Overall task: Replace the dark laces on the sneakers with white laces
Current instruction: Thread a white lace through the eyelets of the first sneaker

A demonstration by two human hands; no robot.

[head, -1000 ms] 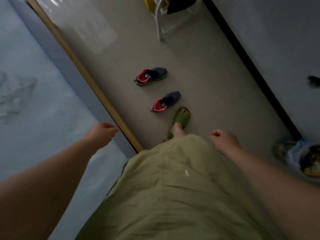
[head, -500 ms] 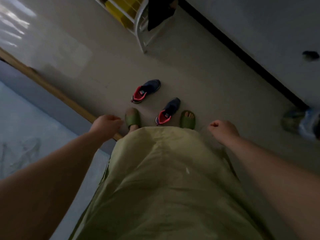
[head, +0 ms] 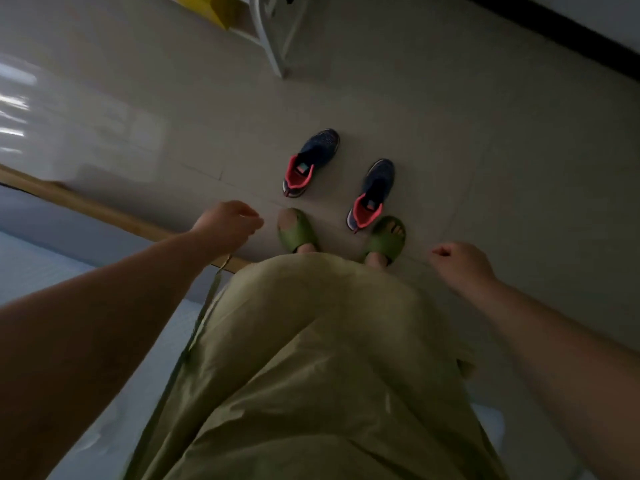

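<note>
Two dark blue sneakers with red linings stand on the tiled floor, toes pointing away from me. The left sneaker (head: 311, 162) is a little farther off; the right sneaker (head: 372, 194) sits just ahead of my right foot. Their laces are too dark and small to make out. My left hand (head: 227, 221) hangs with fingers curled loosely, holding nothing, left of my left foot. My right hand (head: 460, 263) is a closed fist with nothing in it, to the right of my feet. No white laces are in view.
I stand in green slides (head: 298, 230) and a long green skirt (head: 311, 358). A bed with a wooden frame edge (head: 86, 206) lies at the left. A white metal rack (head: 270, 36) with a yellow item stands beyond the sneakers. A dark baseboard (head: 571, 32) runs at the upper right.
I have turned and stepped so both feet now face the sneakers, which sit centred ahead of me. Both hands stay low at my sides, empty.
</note>
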